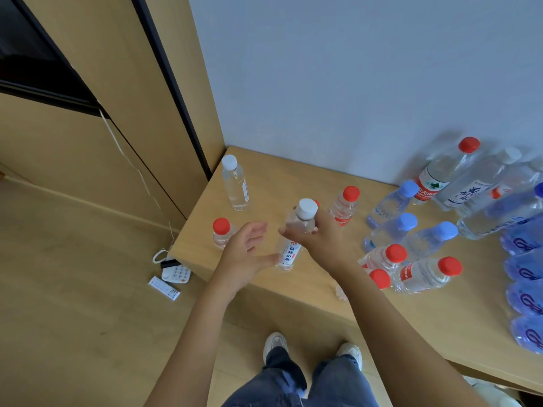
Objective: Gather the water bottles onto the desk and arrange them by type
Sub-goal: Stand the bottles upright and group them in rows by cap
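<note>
Jeans and pale shoes (pixel 274 345) below. Right hand (pixel 318 236) grips a white-capped bottle (pixel 296 230) by the neck above the desk (pixel 293 177); left hand (pixel 244 254) open beside it, likely steadying. Red-capped and blue-capped bottles (pixel 405 224) cluster right, apparently sorted by type.

The desk (pixel 293 292) stands in the corner, with the wall (pixel 352 69) behind it and the cabinet (pixel 111 83) at its left end. One bottle (pixel 235 183) stands alone near the back left corner. A second bottle (pixel 221 232) stands at the left front edge. Between them and further right, the right hand (pixel 318 235) holds a bottle (pixel 295 233) upright above the desk; the left hand (pixel 245 254) is just left of it. Right of the held bottle stands a single bottle (pixel 344 205). Beyond that, a cluster of bottles (pixel 411 245) occupies the right portion. A row of bottles (pixel 526 289) lies along the right border. On the floor (pixel 73 289) left of the desk lies a telephone (pixel 175 273).
</note>
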`<state>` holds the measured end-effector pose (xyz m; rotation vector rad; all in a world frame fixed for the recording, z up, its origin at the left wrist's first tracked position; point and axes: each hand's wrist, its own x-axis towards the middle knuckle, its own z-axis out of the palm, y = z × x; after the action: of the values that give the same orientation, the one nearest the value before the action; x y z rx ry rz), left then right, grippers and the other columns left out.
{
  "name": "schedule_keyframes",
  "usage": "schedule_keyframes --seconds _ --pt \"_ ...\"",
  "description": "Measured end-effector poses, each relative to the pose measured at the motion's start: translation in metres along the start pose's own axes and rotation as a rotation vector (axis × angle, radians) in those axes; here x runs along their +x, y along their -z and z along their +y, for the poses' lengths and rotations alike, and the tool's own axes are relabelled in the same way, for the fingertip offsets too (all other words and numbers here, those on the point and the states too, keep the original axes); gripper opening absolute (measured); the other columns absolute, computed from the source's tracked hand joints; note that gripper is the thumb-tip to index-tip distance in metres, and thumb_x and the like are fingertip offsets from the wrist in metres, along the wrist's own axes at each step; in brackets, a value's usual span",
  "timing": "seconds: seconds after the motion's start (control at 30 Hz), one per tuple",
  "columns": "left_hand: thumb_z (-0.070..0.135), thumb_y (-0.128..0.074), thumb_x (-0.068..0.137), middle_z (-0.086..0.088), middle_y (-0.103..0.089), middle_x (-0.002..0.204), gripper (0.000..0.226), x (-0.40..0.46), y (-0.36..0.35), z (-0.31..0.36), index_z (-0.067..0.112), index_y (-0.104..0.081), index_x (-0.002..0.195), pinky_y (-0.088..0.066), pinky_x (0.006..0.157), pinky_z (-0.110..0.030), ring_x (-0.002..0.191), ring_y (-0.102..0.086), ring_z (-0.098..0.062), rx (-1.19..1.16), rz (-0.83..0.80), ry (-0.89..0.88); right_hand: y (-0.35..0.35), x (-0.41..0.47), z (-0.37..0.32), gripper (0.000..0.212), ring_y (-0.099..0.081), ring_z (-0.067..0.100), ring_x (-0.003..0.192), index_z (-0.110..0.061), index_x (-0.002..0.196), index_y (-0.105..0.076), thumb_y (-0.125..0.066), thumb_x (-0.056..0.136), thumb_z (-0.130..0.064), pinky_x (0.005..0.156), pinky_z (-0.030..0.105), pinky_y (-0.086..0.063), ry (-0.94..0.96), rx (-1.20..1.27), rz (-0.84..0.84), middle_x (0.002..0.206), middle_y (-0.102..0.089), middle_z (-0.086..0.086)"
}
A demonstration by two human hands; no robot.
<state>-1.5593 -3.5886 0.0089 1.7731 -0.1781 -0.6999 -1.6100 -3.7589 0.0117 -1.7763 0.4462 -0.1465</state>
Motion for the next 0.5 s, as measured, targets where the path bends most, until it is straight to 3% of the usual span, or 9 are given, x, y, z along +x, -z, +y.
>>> schedule_keyframes --seconds 0.1,0.17,0.3,0.4,0.5 --pt "0.012 -0.088 0.071 0.017 -0.058 0.127 0.064 0.007 -0.011 0.007 0.037 -0.053 0.119 -0.037 0.097 -0.013 0.119 -0.053 0.003 0.057 -0.101 -0.037 0.018 0.003 -0.033 0.018 -0.067 0.005 0.075 -0.023 0.085 -0.066 -0.080 0.077 -0.030 0.066 0.018 -0.052 0.086 0.068 0.019 0.080 -0.071 -0.004" --pt "0.016 -0.088 0.072 0.018 -0.065 0.116 0.058 0.010 -0.020 0.016 0.038 -0.056 0.114 -0.044 0.083 -0.006 0.106 -0.058 0.013 0.077 -0.175 -0.076 0.029 0.006 -0.054 0.018 -0.071 0.005 0.080 -0.029 0.084 -0.069 -0.080 0.075 -0.039 0.069 0.018 -0.054 0.090 0.101 0.048 0.084 -0.074 -0.009" --pt "0.018 -0.089 0.071 -0.002 -0.072 0.100 0.050 0.013 -0.044 0.039 0.019 -0.061 0.113 -0.057 0.066 -0.026 0.088 -0.071 -0.015 0.016 -0.182 -0.136 0.049 0.014 -0.087 0.026 -0.074 0.017 0.084 -0.021 0.085 -0.071 -0.081 0.073 -0.042 0.086 0.043 -0.058 0.098 0.148 0.095 0.084 -0.075 -0.003" --pt "0.022 -0.088 0.066 0.006 -0.071 0.085 0.047 0.010 -0.060 0.059 0.017 -0.062 0.105 -0.053 0.059 -0.022 0.076 -0.069 -0.011 -0.064 -0.173 -0.193 0.065 0.017 -0.104 0.025 -0.072 0.017 0.078 -0.019 0.083 -0.070 -0.079 0.077 -0.041 0.083 0.041 -0.058 0.108 0.180 0.098 0.078 -0.072 -0.003" --pt "0.028 -0.085 0.061 0.010 -0.069 0.078 0.042 0.005 -0.075 0.078 0.023 -0.063 0.097 -0.053 0.061 -0.022 0.072 -0.069 -0.009 -0.104 -0.252 -0.236 0.079 0.018 -0.113 0.024 -0.070 0.024 0.077 -0.011 0.091 -0.068 -0.077 0.079 -0.030 0.079 0.044 -0.058 0.079 0.402 0.066 0.082 -0.069 0.006"
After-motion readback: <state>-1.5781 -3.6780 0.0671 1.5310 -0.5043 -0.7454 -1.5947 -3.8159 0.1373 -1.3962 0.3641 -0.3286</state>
